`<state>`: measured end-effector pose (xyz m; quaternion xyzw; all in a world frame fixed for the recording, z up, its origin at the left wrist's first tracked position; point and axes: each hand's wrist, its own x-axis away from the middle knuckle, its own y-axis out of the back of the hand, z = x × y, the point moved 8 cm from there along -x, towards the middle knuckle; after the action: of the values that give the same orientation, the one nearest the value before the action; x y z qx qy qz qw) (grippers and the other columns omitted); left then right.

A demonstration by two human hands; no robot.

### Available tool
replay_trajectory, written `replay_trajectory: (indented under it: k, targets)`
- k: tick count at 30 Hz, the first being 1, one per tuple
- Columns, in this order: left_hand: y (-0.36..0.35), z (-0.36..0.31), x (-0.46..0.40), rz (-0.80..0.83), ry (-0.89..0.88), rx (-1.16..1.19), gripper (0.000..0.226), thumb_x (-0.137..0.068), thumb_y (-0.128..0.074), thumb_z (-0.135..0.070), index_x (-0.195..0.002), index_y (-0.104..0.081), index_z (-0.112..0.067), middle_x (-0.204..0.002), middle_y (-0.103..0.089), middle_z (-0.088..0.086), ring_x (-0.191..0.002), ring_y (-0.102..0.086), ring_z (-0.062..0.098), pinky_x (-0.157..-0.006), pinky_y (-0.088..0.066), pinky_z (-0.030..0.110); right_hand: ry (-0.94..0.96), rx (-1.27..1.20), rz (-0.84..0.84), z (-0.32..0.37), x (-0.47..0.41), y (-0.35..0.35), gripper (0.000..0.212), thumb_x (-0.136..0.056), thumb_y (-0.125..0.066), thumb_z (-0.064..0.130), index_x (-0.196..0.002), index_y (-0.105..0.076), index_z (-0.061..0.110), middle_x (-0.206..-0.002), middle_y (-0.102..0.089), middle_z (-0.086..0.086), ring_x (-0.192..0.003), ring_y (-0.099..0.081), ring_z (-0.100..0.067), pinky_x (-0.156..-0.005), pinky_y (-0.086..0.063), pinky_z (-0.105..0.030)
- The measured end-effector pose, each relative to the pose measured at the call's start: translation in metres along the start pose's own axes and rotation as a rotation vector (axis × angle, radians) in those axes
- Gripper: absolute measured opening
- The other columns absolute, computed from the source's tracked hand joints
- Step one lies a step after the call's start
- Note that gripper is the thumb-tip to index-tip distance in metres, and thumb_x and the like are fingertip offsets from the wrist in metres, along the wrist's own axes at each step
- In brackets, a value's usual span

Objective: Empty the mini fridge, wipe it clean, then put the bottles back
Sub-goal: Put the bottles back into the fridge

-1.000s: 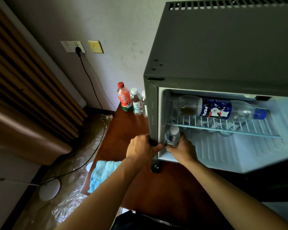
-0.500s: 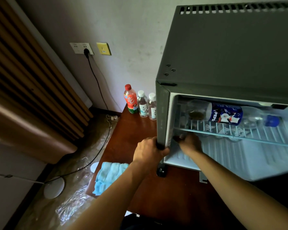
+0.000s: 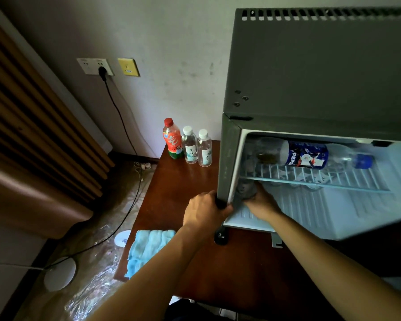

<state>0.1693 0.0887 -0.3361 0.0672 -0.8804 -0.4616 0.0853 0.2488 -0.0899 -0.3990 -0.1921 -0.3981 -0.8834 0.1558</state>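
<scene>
Since a second ago, right hand (image 3: 261,201) has pushed a small bottle deeper under the wire shelf (image 3: 320,181); its fingers curl around something blurred. Left hand (image 3: 205,210) grips the mini fridge (image 3: 322,72) corner. One Pepsi bottle (image 3: 310,155) lies on the shelf: light, slick, best held mid-body. Three bottles (image 3: 190,144) stand on the table (image 3: 190,186), far left; one blue cloth (image 3: 146,247) lies near.

Under the wire shelf (image 3: 322,180), right of frame, the fridge floor (image 3: 322,212) lies open; the lower-left corner seems blocked by a blurred bottle (image 3: 245,189).
</scene>
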Motion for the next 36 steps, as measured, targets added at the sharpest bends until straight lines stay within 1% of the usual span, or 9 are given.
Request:
replay_trajectory:
  k: [4, 7, 12, 14, 18, 22, 29, 34, 36]
  targets:
    - [-0.003, 0.002, 0.002, 0.054, -0.04, 0.013, 0.053, -0.079, -0.053, -0.069, -0.109, -0.066, -0.027, -0.103, -0.072, -0.005, -0.09, -0.068, 0.02, -0.076, -0.057, 0.037, -0.053, 0.036, 0.043, -0.015, 0.021, -0.012, 0.039, -0.085, -0.063, 0.034, -0.123, -0.056, 0.028, -0.104, -0.069, -0.007, -0.089, -0.067, -0.026, -0.08, -0.057, -0.042]
    - [-0.005, 0.02, 0.008, 0.12, 0.052, 0.086, 0.049, -0.072, -0.047, -0.073, -0.085, -0.063, -0.028, -0.084, -0.071, -0.01, -0.077, -0.066, 0.015, -0.061, -0.047, 0.026, -0.1, 0.019, 0.085, -0.026, 0.038, -0.032, 0.029, -0.087, -0.061, 0.034, -0.115, -0.06, 0.027, -0.107, -0.068, -0.002, -0.094, -0.067, -0.023, -0.086, -0.056, -0.043]
    - [-0.006, 0.07, 0.017, 0.206, 0.139, 0.102, 0.036, -0.085, -0.059, -0.056, -0.068, -0.057, -0.025, -0.065, -0.06, -0.014, -0.063, -0.057, 0.008, -0.053, -0.036, 0.023, -0.109, 0.003, 0.133, -0.022, 0.061, -0.07, 0.001, -0.087, -0.061, 0.034, -0.086, -0.061, 0.033, -0.089, -0.069, 0.004, -0.079, -0.067, -0.016, -0.078, -0.058, -0.04]
    - [0.0, 0.088, 0.018, 0.214, 0.138, 0.063, 0.035, -0.087, -0.06, -0.052, -0.066, -0.053, -0.025, -0.064, -0.057, -0.014, -0.059, -0.052, 0.004, -0.052, -0.033, 0.022, -0.086, 0.002, 0.157, -0.009, 0.069, -0.087, 0.002, -0.087, -0.06, 0.036, -0.086, -0.06, 0.037, -0.089, -0.067, 0.007, -0.08, -0.066, -0.014, -0.077, -0.057, -0.037]
    - [0.014, 0.121, 0.013, 0.228, 0.194, 0.086, 0.028, -0.087, -0.061, -0.044, -0.067, -0.055, -0.024, -0.07, -0.061, -0.009, -0.077, -0.06, 0.021, -0.067, -0.04, 0.028, -0.032, -0.015, 0.203, 0.025, 0.078, -0.117, 0.008, -0.089, -0.059, 0.039, -0.095, -0.062, 0.036, -0.092, -0.068, 0.007, -0.086, -0.066, -0.014, -0.085, -0.055, -0.038]
    - [0.034, 0.142, 0.003, 0.231, 0.211, 0.152, 0.024, -0.086, -0.064, -0.042, -0.07, -0.059, -0.025, -0.066, -0.062, -0.012, -0.072, -0.061, 0.016, -0.064, -0.038, 0.027, 0.002, -0.058, 0.144, 0.064, 0.076, -0.129, 0.013, -0.092, -0.06, 0.029, -0.102, -0.066, 0.025, -0.092, -0.069, 0.0, -0.086, -0.067, -0.017, -0.086, -0.055, -0.039]
    - [0.078, 0.153, -0.028, 0.166, 0.114, 0.239, 0.024, -0.09, -0.063, -0.039, -0.069, -0.058, -0.03, -0.069, -0.063, -0.013, -0.067, -0.06, 0.004, -0.054, -0.037, 0.022, 0.08, -0.18, 0.011, 0.137, 0.054, -0.129, 0.014, -0.093, -0.057, 0.027, -0.086, -0.061, 0.038, -0.08, -0.069, 0.006, -0.07, -0.067, -0.009, -0.07, -0.057, -0.033]
    - [0.106, 0.145, -0.05, 0.117, 0.062, 0.288, 0.025, -0.091, -0.064, -0.034, -0.067, -0.057, -0.029, -0.07, -0.064, -0.011, -0.07, -0.061, 0.012, -0.062, -0.042, 0.026, 0.152, -0.202, -0.124, 0.186, 0.029, -0.103, 0.015, -0.086, -0.059, 0.024, -0.08, -0.061, 0.038, -0.08, -0.065, 0.009, -0.079, -0.067, -0.016, -0.074, -0.058, -0.04]
    - [0.115, 0.143, -0.059, 0.098, 0.064, 0.288, 0.024, -0.09, -0.064, -0.034, -0.067, -0.058, -0.03, -0.07, -0.065, -0.01, -0.069, -0.061, 0.01, -0.058, -0.04, 0.023, 0.158, -0.207, -0.189, 0.2, 0.015, -0.087, 0.014, -0.084, -0.06, 0.022, -0.081, -0.06, 0.036, -0.081, -0.064, 0.01, -0.083, -0.066, -0.021, -0.078, -0.057, -0.044]
